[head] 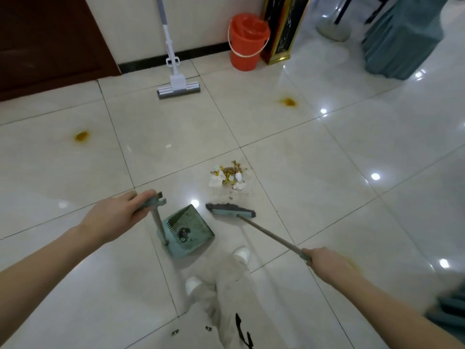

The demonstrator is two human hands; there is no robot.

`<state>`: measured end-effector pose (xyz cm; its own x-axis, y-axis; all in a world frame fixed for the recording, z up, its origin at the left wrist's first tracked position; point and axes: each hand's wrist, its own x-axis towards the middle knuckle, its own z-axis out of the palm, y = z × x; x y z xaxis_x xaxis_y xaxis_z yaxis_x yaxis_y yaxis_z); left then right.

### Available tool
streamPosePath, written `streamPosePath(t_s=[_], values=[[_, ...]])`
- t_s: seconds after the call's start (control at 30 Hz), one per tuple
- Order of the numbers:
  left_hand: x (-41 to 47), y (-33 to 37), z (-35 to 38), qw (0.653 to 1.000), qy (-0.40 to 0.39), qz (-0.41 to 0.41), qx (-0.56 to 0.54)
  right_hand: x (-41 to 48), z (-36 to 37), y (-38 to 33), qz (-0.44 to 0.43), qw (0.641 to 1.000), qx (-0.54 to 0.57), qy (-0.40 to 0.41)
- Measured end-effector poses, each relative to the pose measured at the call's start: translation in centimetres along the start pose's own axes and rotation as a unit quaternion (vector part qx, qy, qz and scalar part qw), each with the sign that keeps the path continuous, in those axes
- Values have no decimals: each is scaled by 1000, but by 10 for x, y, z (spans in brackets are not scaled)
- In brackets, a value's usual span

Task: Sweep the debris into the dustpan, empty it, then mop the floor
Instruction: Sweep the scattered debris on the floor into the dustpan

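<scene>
Your left grip closes around the handle top of the dustpan, which stands on the tiled floor. Your right grip clasps the broom by its stick, with the head just beside the pan and near the debris pile.

Glossy pale tiled floor beneath us.
We see a debris pile just beyond the broom and dustpan; farther off, a mop, an orange bucket, two yellow stains.
</scene>
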<state>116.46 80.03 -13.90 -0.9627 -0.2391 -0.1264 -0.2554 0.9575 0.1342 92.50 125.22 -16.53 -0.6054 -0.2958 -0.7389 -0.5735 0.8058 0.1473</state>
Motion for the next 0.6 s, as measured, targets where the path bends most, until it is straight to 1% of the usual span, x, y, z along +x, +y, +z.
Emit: streamPosePath(t_s=[0.13, 0.27, 0.5, 0.6], values=[[12, 9, -2, 1000, -7, -13, -7, 24, -14, -28, -7, 999, 44, 13], [24, 17, 0, 1000, -4, 6, -13, 39, -46, -32, -7, 999, 28, 15], [44, 34, 3, 1000, 0, 16, -4, 8, -76, 43, 3, 1000, 6, 7], [55, 41, 6, 1000, 13, 5, 8, -16, -84, 64, 11, 1000, 7, -3]])
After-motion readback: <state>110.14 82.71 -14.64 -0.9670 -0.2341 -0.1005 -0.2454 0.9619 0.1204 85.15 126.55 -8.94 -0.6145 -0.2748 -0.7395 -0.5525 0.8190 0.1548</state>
